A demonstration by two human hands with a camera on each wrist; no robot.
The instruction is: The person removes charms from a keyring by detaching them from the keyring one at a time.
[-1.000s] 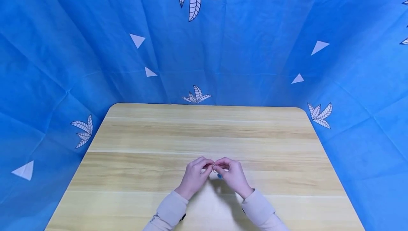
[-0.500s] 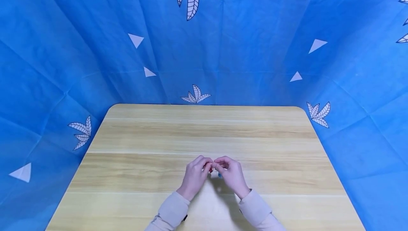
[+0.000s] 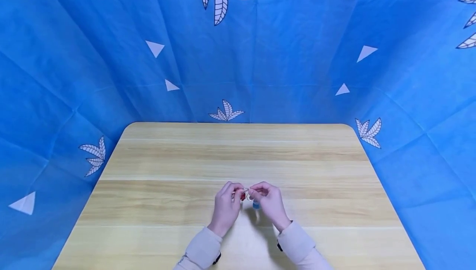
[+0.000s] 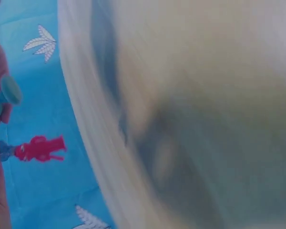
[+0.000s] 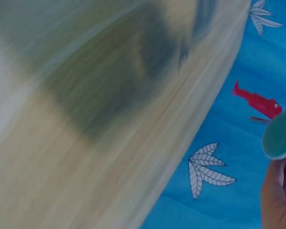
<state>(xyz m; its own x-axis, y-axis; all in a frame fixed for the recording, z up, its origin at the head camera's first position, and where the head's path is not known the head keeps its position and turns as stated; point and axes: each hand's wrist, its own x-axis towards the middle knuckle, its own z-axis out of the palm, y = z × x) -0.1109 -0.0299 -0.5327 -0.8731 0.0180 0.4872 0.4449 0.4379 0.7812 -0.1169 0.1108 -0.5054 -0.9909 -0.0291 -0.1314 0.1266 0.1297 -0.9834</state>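
Blue cloth (image 3: 238,55), printed with white leaves and triangles, borders the back and sides of a pale wooden worktop (image 3: 238,158). Above it, the left hand (image 3: 226,207) and the right hand (image 3: 272,207) face each other, their fingertips a little farther apart now — half a second ago they nearly touched. Below the right fingers shows a blue-green piece (image 3: 256,204) with a round base (more of it in sight than before), and beside the left fingertips hangs a red figure (image 4: 40,149), plainer than earlier. Smallest are silvery metal parts (image 3: 247,192) between the hands; each grip pinches them by thumb and finger, though exactly which part is too small to tell.
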